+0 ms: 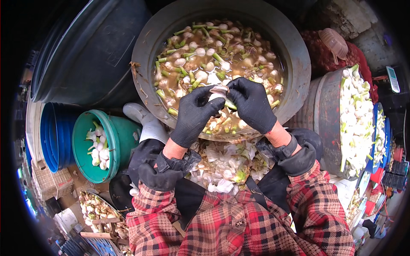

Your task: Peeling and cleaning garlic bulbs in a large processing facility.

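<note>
Both my hands wear black gloves and meet over the near part of a wide round tub (299,64) of brown water, in which many garlic bulbs with cut green stems float. A garlic bulb (217,96) is held between them. My left hand (195,112) grips its left side with thumb and fingers. On its right side, the fingertips of my right hand (253,104) pinch it by the skin and the short green stem. Part of the bulb is hidden by my fingers. Loose white garlic skins (224,160) are heaped between my legs, below the tub's near rim.
A green bucket (125,144) with peeled bulbs stands at the left, beside a blue bucket (51,137). A large dark tub (93,54) leans behind them. At the right stands a metal container (330,121) full of white garlic. A pink plastic basket (333,41) rests on a red mesh sack (355,57).
</note>
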A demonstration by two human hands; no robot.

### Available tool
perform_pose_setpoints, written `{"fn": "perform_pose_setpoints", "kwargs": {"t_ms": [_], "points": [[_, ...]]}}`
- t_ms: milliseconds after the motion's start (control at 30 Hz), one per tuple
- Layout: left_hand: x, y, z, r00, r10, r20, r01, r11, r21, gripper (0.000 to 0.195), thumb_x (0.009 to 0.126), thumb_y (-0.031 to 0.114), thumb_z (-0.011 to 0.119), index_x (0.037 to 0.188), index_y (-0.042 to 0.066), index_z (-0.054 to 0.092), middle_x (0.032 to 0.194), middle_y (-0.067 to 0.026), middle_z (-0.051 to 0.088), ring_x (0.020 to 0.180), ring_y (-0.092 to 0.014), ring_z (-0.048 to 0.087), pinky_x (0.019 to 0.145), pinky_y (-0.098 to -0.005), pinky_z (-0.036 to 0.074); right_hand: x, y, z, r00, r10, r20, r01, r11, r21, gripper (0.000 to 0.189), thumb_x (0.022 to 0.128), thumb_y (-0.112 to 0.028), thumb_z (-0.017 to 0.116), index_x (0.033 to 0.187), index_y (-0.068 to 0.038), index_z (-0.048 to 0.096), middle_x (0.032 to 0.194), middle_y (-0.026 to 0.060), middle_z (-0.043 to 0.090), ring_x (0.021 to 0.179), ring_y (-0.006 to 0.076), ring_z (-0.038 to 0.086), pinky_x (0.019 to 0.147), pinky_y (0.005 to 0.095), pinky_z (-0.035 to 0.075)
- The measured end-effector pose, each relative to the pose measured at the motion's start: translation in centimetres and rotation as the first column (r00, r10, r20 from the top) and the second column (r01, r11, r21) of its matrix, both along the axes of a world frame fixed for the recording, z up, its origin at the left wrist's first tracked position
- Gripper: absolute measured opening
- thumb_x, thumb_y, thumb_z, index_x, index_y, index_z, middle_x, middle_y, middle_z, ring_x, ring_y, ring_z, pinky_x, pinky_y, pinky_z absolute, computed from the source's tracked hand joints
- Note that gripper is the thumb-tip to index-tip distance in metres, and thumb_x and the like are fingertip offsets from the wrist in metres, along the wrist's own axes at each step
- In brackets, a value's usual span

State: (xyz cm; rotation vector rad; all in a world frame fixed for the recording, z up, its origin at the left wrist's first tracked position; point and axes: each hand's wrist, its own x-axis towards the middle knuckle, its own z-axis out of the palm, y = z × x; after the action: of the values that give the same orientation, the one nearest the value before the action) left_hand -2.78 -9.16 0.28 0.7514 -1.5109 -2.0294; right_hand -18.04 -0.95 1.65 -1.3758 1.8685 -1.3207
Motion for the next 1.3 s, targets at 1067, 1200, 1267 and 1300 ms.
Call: {"fn": "perform_pose_setpoints", "kwargs": {"t_ms": [1067, 1200, 1267, 1300], "points": [[2.5, -2.7, 1.0, 0.964, 0.113, -0.242, -0.073, 0.983, 0.167, 0.041, 0.082, 0.010, 0.048, 0.120, -0.003, 0.047, 0.130, -0.0216, 0.048, 0.110, -0.038, 0.057, 0.073, -0.0340, 0.057, -6.8, -12.9, -8.9, 0.692, 0.605, -0.394, -0.172, 0.668, 0.724, 0.037, 0.076, -0.032, 0.060, 0.099, -0.004, 0.066, 0.098, 0.0181, 0.066, 0.090, 0.0337, 0.064, 0.081, 0.0405, 0.050], [2.9, -2.8, 1.2, 0.989, 0.096, -0.109, -0.064, 0.962, 0.264, 0.039, 0.089, 0.021, 0.052, 0.118, -0.003, 0.048, 0.118, -0.0210, 0.058, 0.082, -0.027, 0.066, 0.063, -0.0291, 0.054, -5.5, -14.6, -14.2, 0.660, 0.549, -0.514, 0.055, 0.647, 0.761, 0.034, 0.076, -0.028, 0.059, 0.099, -0.004, 0.066, 0.103, 0.0200, 0.065, 0.099, 0.0331, 0.062, 0.086, 0.0399, 0.050], [2.3, -2.7, 0.7, 0.990, 0.088, -0.107, -0.055, 0.957, 0.284, 0.039, 0.090, 0.021, 0.052, 0.119, -0.004, 0.047, 0.117, -0.0211, 0.059, 0.079, -0.025, 0.066, 0.062, -0.0285, 0.053, -6.2, -14.1, -15.4, 0.658, 0.523, -0.542, 0.128, 0.632, 0.764, 0.032, 0.074, -0.022, 0.058, 0.100, -0.005, 0.066, 0.104, 0.0190, 0.065, 0.099, 0.0333, 0.063, 0.084, 0.0389, 0.051], [2.5, -2.6, 0.7, 0.990, 0.104, -0.094, -0.069, 0.945, 0.320, 0.041, 0.089, 0.020, 0.053, 0.121, -0.004, 0.045, 0.116, -0.0215, 0.059, 0.079, -0.025, 0.066, 0.062, -0.0284, 0.052, -5.7, -14.2, -14.7, 0.657, 0.528, -0.538, 0.116, 0.634, 0.764, 0.032, 0.074, -0.022, 0.058, 0.100, -0.005, 0.066, 0.104, 0.0190, 0.065, 0.099, 0.0333, 0.063, 0.084, 0.0389, 0.051]]}}
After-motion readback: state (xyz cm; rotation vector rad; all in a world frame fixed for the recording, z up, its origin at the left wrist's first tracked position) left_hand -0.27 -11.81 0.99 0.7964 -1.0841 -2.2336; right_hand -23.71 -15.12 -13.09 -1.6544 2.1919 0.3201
